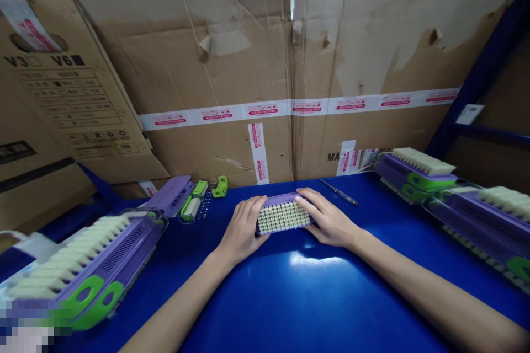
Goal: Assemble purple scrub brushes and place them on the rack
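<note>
Between my two hands is a purple brush head (285, 217) with rows of pale cream bristle tufts facing me. My left hand (242, 230) closes round its left end, the thumb below and the fingers along the top edge. On the opposite end my right hand (329, 218) grips it, with fingers over the upper edge and the thumb side lower down. The brush head is just above or on the blue table (290, 298); I cannot tell whether it touches. Its back is hidden from me.
Purple and green brushes stand at the left (99, 253) and the right (418, 174). Green parts (194, 201) and small screws (205, 204) lie at the back left. A screwdriver (339, 193) lies behind my right hand. Cardboard (227, 66) walls the back.
</note>
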